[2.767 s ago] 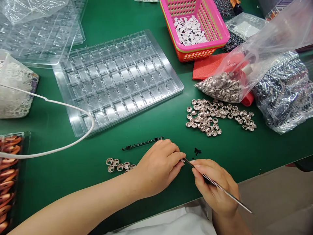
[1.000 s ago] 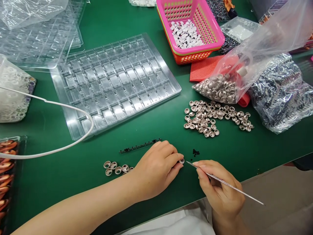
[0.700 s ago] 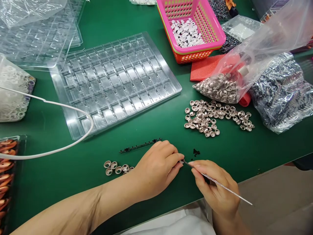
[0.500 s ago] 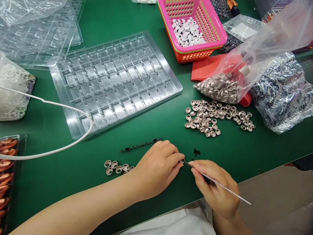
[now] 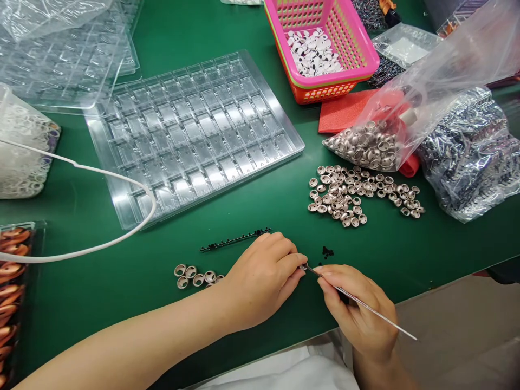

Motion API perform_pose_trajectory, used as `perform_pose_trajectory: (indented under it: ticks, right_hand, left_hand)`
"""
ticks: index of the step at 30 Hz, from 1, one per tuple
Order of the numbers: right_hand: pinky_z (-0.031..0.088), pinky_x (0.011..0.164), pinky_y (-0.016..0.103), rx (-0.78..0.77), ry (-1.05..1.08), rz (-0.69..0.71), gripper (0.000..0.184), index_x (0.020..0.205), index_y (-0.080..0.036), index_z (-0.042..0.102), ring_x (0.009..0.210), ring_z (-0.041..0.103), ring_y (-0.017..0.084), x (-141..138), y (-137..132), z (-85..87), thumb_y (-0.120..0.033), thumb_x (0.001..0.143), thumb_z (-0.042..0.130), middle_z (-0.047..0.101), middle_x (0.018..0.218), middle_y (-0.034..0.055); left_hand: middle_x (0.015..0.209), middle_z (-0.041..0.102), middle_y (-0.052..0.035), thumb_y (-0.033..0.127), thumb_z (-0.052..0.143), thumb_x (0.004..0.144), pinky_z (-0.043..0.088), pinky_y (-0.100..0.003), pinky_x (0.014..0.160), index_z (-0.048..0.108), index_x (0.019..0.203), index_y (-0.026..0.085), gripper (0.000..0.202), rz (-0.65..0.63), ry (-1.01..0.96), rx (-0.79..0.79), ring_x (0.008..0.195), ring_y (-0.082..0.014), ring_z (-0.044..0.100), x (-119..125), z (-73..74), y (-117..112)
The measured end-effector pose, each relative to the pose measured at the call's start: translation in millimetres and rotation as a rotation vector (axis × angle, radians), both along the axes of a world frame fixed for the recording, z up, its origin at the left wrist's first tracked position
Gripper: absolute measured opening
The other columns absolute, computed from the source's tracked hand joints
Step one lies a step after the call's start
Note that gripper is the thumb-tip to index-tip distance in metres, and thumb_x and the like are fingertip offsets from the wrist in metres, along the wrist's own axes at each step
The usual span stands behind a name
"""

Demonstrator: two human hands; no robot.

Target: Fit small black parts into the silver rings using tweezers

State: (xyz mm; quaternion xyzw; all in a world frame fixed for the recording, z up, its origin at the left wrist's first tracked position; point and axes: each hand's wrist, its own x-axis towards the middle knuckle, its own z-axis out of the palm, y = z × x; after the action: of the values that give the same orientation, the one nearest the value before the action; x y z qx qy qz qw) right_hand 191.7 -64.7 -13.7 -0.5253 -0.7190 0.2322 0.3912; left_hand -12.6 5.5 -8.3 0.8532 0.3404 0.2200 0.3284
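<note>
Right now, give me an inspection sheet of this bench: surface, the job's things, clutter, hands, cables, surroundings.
Surface: green mat, no spills seen.
Job's things: small metal cup pinched at the left fingertips; thin metal pick with its tip at the cup; tiny black bits beside it; black strip behind the left hand.
Clutter: loose metal cups, a row of five cups, clear compartment tray, pink basket, plastic bags.
Hands: left hand grips the cup; right hand grips the pick.
Cables: white cable looped over the tray corner.
Surroundings: nothing seen.
</note>
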Motion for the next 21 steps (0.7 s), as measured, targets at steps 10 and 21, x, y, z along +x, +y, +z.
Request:
perform_pose_trajectory:
  ticks: [10, 21]
  right_hand:
    - [0.062, 0.078, 0.029, 0.018, -0.017, 0.012, 0.032, 0.112, -0.019, 0.062, 0.088, 0.074, 0.016, 0.9, 0.9, -0.9, 0.0, 0.085, 0.065, 0.075, 0.099, 0.0049]
    - [0.063, 0.077, 0.031, 0.01, -0.001, 0.017, 0.037, 0.113, -0.02, 0.062, 0.088, 0.074, 0.018, 1.7, -0.3, -2.4, 0.002, 0.083, 0.065, 0.076, 0.099, 0.0058]
  left_hand:
    - [0.09, 0.065, -0.0061, 0.016, 0.056, 0.097, 0.042, -0.036, 0.074, 0.067, 0.105, 0.014, 0.014, -0.005, 0.027, -0.003, 0.08, -0.0201, 0.053, -0.7, -1.9, -1.7]
    - [0.089, 0.064, -0.0059, 0.016, 0.054, 0.098, 0.041, -0.036, 0.071, 0.067, 0.105, 0.013, 0.015, -0.013, 0.051, 0.04, 0.08, -0.02, 0.052, 0.1, -1.2, -1.7]
